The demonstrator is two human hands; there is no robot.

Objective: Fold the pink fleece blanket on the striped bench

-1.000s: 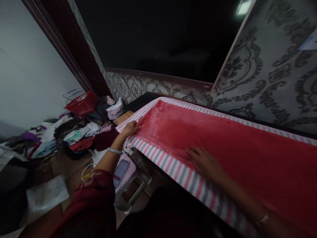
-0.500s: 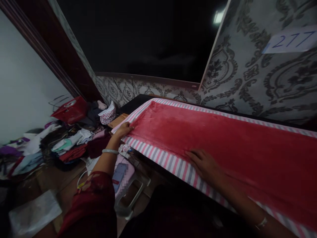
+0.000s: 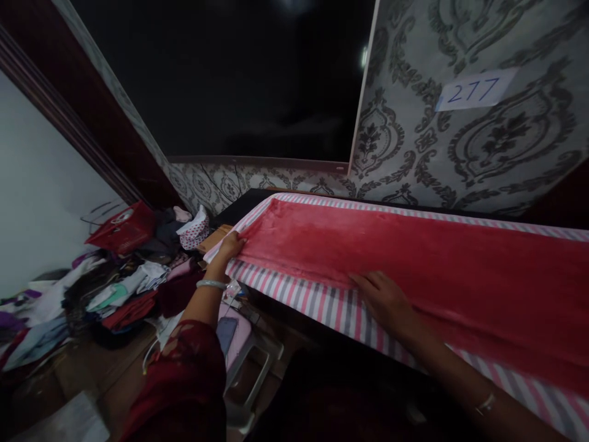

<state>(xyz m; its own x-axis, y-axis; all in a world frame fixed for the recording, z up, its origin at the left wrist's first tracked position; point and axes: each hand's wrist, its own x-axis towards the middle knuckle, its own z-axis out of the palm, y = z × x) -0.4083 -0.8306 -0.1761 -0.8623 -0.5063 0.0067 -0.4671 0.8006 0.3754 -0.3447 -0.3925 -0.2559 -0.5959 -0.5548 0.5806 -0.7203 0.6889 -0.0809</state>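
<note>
A long red plush cloth (image 3: pixel 322 239) lies spread over a pink, grey and white striped cloth (image 3: pixel 313 301), which shows as a border around it. At the near left corner of the red cloth, my left hand (image 3: pixel 231 245) has its fingers closed on the edge. My right hand (image 3: pixel 384 301) is farther along the near edge, its fingers bent and pinching the red cloth there. The thumb of my right hand is mostly hidden. Low ridges run along the red cloth near its front edge.
Both cloths lie on a black table (image 3: pixel 243 205) against a patterned wall, below a large dark screen (image 3: pixel 230 80). Heaped clothes (image 3: pixel 133 294) and a red bag (image 3: pixel 124 227) are at the left. A phone (image 3: pixel 226 331) rests on a pink stool (image 3: pixel 242 341) below the table edge.
The view has turned slightly to the right and up. Both hands stay at nearly the same places on the red cloth's near edge.
</note>
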